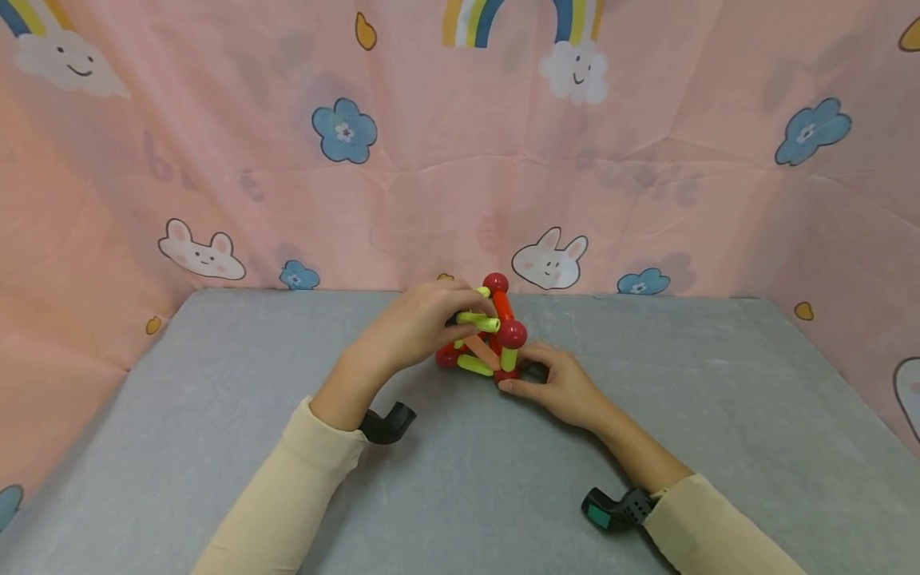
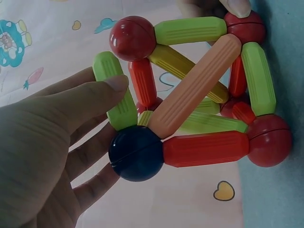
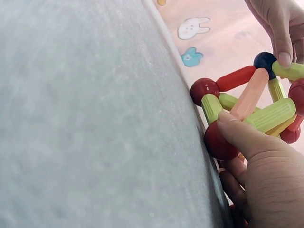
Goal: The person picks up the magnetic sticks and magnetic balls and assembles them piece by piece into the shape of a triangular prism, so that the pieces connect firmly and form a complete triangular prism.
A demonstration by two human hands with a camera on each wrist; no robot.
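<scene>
A frame of magnetic rods and balls (image 1: 513, 334) stands on the grey table between both hands. My left hand (image 1: 417, 323) pinches a light green rod (image 2: 124, 111) between thumb and fingers. One end of that rod meets a dark blue ball (image 2: 136, 153); its other end sits apart from the nearby red ball (image 2: 133, 38). A peach rod (image 2: 197, 85) runs diagonally across one face, from the blue ball to a red corner. My right hand (image 1: 564, 387) grips the red ball (image 3: 221, 142) at the frame's lower right corner, thumb on top, its fingers partly hidden behind.
The grey table (image 1: 467, 495) spreads around the frame. Behind it hangs a pink cloth (image 1: 446, 200) printed with rabbits, flowers and rainbows. A black wrist camera (image 1: 388, 423) is on the left wrist and another black camera (image 1: 618, 509) on the right.
</scene>
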